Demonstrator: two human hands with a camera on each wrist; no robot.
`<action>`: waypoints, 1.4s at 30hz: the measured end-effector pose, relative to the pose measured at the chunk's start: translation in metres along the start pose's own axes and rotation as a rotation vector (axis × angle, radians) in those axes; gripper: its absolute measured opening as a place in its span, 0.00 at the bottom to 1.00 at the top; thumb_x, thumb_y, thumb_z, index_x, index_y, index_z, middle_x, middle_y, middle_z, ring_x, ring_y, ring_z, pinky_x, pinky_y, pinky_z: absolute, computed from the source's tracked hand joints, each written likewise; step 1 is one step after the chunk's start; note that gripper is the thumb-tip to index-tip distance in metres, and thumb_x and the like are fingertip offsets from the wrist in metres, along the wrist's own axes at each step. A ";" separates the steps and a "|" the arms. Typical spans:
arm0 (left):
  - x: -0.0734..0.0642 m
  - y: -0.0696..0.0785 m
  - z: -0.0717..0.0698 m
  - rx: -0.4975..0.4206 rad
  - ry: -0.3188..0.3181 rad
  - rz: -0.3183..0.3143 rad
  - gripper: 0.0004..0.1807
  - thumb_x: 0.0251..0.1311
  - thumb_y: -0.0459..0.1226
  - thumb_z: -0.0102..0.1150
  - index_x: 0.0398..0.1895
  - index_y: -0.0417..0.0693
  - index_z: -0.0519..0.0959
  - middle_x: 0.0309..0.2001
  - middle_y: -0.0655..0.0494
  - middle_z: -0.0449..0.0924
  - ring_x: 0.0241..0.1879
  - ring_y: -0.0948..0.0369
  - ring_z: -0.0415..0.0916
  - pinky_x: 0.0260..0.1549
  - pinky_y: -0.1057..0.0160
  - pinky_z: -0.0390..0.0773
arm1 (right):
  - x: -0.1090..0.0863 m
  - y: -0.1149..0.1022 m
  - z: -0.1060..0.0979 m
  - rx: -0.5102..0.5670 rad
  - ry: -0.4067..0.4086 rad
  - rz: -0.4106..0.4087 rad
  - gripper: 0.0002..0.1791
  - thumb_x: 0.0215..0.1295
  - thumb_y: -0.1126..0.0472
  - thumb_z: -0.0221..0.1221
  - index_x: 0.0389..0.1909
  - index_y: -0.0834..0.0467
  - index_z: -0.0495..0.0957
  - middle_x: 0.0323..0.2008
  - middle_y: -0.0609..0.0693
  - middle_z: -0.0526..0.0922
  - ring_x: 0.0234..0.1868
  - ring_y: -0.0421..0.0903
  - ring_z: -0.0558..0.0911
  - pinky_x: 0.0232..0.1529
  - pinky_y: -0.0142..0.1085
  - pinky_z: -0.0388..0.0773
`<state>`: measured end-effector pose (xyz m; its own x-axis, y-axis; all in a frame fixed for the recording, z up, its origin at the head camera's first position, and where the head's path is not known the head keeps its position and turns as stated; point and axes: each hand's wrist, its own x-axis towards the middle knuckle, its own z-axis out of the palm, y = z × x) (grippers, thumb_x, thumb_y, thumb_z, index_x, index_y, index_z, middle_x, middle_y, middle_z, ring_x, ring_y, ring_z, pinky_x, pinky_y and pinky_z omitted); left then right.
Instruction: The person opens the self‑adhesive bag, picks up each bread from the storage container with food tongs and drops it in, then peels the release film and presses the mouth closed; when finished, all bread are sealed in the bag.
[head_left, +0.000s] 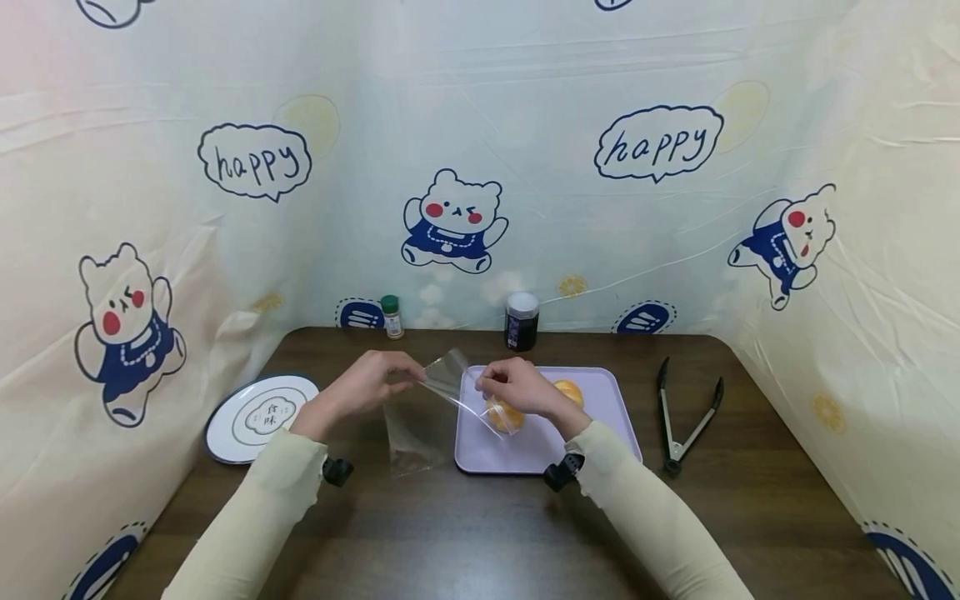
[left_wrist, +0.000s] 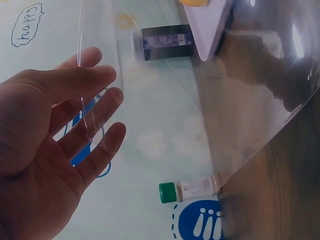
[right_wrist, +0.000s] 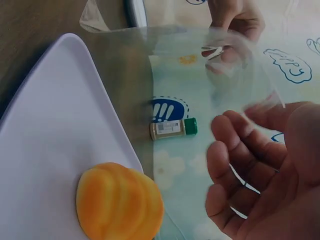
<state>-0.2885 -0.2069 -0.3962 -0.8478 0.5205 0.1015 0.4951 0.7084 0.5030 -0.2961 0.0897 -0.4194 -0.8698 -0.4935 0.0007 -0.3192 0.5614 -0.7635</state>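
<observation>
A clear plastic bag (head_left: 416, 442) stretches between the two hands, above the table and the left side of a lilac tray (head_left: 471, 457). My left hand (head_left: 372, 385) pinches one edge of the bag between thumb and fingers, as the left wrist view shows. My right hand (head_left: 525, 388) holds the bag's other side with thumb and fingertips, over the tray. Beneath it, a yellow-orange bun (right_wrist: 120, 202) lies on the tray, seen partly through the film in the head view. A second bun (head_left: 570, 392) sits behind the right hand, partly hidden.
A white plate (head_left: 238, 427) with a dark rim lies at the left, under the left forearm. Black-tipped tongs (head_left: 677, 450) rest spread at the right. At the back stand a small green-capped bottle (head_left: 392, 318) and a dark jar (head_left: 522, 323) with a white lid.
</observation>
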 end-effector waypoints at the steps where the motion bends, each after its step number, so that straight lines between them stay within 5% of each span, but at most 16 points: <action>1: 0.000 0.000 0.001 -0.007 0.001 -0.009 0.19 0.61 0.28 0.64 0.49 0.61 0.85 0.52 0.59 0.85 0.53 0.56 0.82 0.56 0.50 0.81 | 0.000 0.000 0.000 0.001 0.012 -0.007 0.11 0.72 0.52 0.58 0.33 0.50 0.84 0.31 0.48 0.86 0.27 0.41 0.77 0.27 0.32 0.73; 8: 0.002 0.003 0.007 0.024 0.010 -0.045 0.18 0.61 0.32 0.66 0.52 0.60 0.84 0.60 0.59 0.81 0.63 0.53 0.76 0.64 0.46 0.74 | 0.000 -0.003 0.000 0.016 0.059 0.011 0.10 0.71 0.52 0.60 0.32 0.50 0.85 0.28 0.45 0.86 0.31 0.44 0.80 0.32 0.33 0.78; 14: 0.006 0.010 0.015 0.119 0.061 -0.008 0.16 0.60 0.42 0.68 0.52 0.57 0.85 0.62 0.56 0.79 0.65 0.49 0.71 0.69 0.36 0.63 | -0.001 -0.005 -0.001 0.043 0.079 0.028 0.11 0.69 0.51 0.61 0.32 0.51 0.86 0.28 0.46 0.87 0.36 0.56 0.84 0.31 0.33 0.77; 23: 0.016 0.033 0.031 0.103 0.146 -0.024 0.17 0.63 0.49 0.66 0.52 0.55 0.83 0.49 0.57 0.84 0.48 0.57 0.82 0.49 0.52 0.83 | -0.002 -0.012 0.000 0.058 0.108 0.015 0.13 0.70 0.50 0.61 0.34 0.55 0.87 0.28 0.48 0.87 0.38 0.63 0.83 0.27 0.32 0.74; 32: 0.026 0.047 0.047 0.008 0.157 -0.111 0.31 0.59 0.60 0.64 0.61 0.57 0.75 0.57 0.56 0.80 0.56 0.56 0.79 0.54 0.49 0.82 | 0.000 -0.018 0.003 0.068 0.151 -0.009 0.11 0.69 0.52 0.62 0.37 0.54 0.88 0.29 0.46 0.88 0.27 0.43 0.82 0.29 0.33 0.79; 42: 0.029 0.051 0.054 -0.020 0.171 -0.110 0.26 0.58 0.56 0.67 0.55 0.56 0.76 0.54 0.55 0.81 0.56 0.56 0.78 0.51 0.51 0.83 | 0.001 -0.015 0.003 0.051 0.158 -0.032 0.13 0.69 0.53 0.61 0.40 0.58 0.88 0.30 0.52 0.88 0.25 0.40 0.81 0.26 0.30 0.76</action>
<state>-0.2775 -0.1302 -0.4135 -0.9172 0.3507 0.1889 0.3955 0.7457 0.5362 -0.2909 0.0783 -0.4099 -0.9090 -0.3979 0.1240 -0.3319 0.5109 -0.7930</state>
